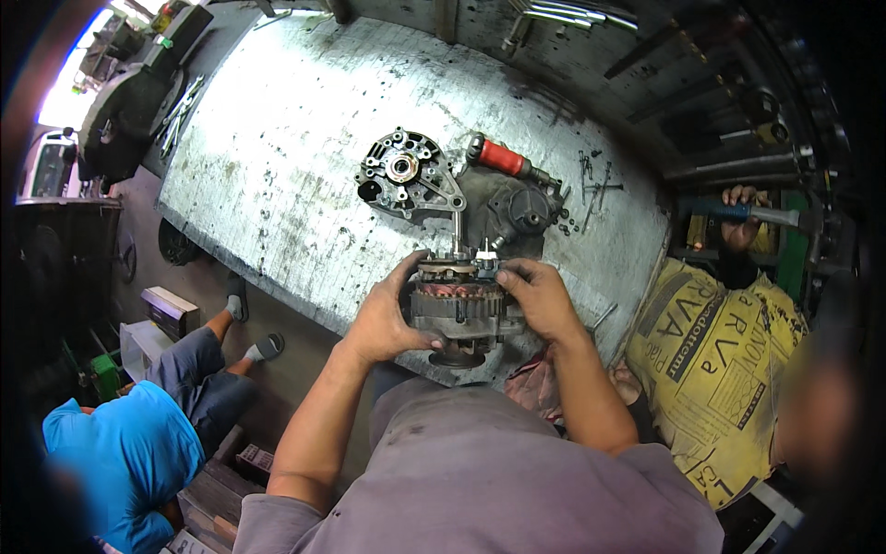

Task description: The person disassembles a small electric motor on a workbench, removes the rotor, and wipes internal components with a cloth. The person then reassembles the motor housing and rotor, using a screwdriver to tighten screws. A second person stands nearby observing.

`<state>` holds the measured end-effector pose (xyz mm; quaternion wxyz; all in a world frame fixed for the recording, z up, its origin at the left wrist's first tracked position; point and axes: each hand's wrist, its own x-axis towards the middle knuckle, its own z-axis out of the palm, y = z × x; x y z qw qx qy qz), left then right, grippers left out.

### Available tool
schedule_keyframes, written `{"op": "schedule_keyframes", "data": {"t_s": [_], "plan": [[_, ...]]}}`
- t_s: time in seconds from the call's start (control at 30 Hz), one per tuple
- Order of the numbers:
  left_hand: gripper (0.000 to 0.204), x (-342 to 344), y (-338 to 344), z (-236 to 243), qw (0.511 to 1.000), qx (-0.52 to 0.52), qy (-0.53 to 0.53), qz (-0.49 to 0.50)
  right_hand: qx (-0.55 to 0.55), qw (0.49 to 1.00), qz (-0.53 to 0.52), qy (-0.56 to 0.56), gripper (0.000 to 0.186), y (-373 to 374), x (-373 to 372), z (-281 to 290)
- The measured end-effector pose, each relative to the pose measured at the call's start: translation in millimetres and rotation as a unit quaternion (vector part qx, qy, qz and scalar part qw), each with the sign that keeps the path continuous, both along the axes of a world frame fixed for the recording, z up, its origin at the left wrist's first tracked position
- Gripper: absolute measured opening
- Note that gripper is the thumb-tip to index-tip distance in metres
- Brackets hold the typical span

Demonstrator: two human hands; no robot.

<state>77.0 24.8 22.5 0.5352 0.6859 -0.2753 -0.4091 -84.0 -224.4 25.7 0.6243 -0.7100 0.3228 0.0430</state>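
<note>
Both my hands hold an opened alternator (pixel 454 314) at the near edge of the metal-topped bench. My left hand (pixel 380 316) wraps its left side, with the thumb low near the pulley (pixel 457 356). On the right, my right hand (pixel 543 297) grips its upper side, thumb by a white fitting (pixel 486 258). Copper windings show between the housing parts, and a shaft points away from me. Just beyond lies the detached alternator end housing (pixel 404 167), its open side up. A red air ratchet (pixel 503 158) and a dark round part (pixel 528 210) rest beside it.
Loose bolts (pixel 602 187) and small nuts lie on the bench (pixel 277 185) to the right. A yellow sack (pixel 711 360) stands at the right, below another person's hand (pixel 738 218) by a blue-handled tool. A person in a blue shirt (pixel 138 462) is at lower left.
</note>
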Motion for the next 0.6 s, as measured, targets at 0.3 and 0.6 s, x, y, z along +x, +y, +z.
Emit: {"op": "schedule_keyframes", "data": {"t_s": [0.3, 0.6], "plan": [[0.134, -2, 1, -7, 1.000, -0.006, -0.005, 0.008, 0.063, 0.996, -0.060, -0.017, 0.031, 12, -2, -4], [0.137, -2, 0, -5, 0.999, -0.009, 0.025, 0.023, 0.062, 0.995, -0.060, -0.042, 0.032, 14, -5, -11]]}}
